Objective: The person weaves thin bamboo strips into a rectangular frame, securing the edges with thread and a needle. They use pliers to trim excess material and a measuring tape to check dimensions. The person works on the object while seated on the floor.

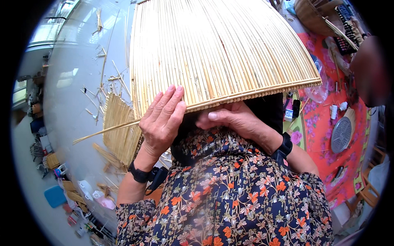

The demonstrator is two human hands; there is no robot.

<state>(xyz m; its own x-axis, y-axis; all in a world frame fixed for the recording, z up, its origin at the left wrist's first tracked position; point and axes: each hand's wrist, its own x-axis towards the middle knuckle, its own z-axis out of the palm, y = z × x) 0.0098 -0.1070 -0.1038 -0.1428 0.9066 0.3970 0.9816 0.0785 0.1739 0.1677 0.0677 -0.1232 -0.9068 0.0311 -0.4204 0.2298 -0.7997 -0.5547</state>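
A panel of pale parallel reed sticks (pixel 219 51) fills the upper middle, with a bound strip along its near edge. My left hand (pixel 162 121) grips that edge at the lower left corner, its fingers lying on top and thumb hidden; a loose stick (pixel 94 135) juts leftward from there. My right hand (pixel 230 121) is curled under the near edge with thumb extended; its fingertips and anything they hold are hidden. A smaller reed panel (pixel 117 131) lies on the pale tabletop to the left.
Scattered offcuts (pixel 108 158) lie on the left tabletop. A red floral cloth (pixel 316 172) at right bears a round metal grid (pixel 341 135), small spools (pixel 333 112) and tools. A wooden tub (pixel 312 14) stands upper right; a blurred dark shape (pixel 369 71) is at the far right.
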